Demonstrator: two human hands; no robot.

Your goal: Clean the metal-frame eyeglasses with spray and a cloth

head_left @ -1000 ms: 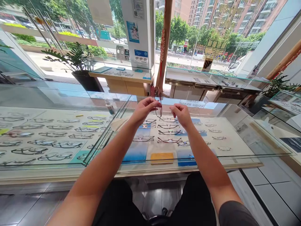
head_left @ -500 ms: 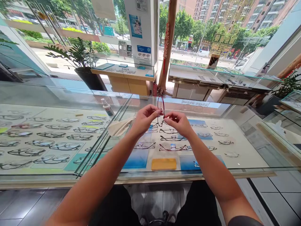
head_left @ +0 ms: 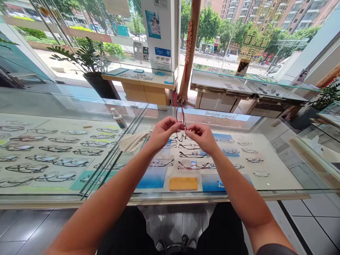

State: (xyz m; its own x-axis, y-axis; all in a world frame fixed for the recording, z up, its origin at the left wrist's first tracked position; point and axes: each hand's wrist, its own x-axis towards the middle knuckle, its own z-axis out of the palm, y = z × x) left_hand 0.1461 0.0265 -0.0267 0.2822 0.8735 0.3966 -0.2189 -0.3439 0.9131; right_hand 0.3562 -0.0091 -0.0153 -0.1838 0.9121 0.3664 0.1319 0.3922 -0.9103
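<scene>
A pair of red-rimmed eyeglasses [head_left: 177, 114] is held up on end above the glass counter, one lens above the other. My left hand [head_left: 166, 131] pinches the frame near its middle from the left. On the other side, the fingertips of my right hand [head_left: 199, 136] are closed on a thin part of the same frame, probably a temple. The fingers hide the bridge. Left of my left hand, a cream cloth [head_left: 135, 141] lies crumpled on the counter top, and a white spray bottle [head_left: 118, 118] stands behind it.
Under the glass of the display counter [head_left: 287, 173] lie rows of eyeglasses [head_left: 192, 154] and a yellow case [head_left: 183, 183]. Beyond the counter are a wooden post [head_left: 190, 60], low display cabinets [head_left: 143, 80] and a potted plant [head_left: 97, 83].
The eyeglasses have turned slightly, and their two rims show a little further apart. Both hands keep their grip. The view has shifted slightly.
</scene>
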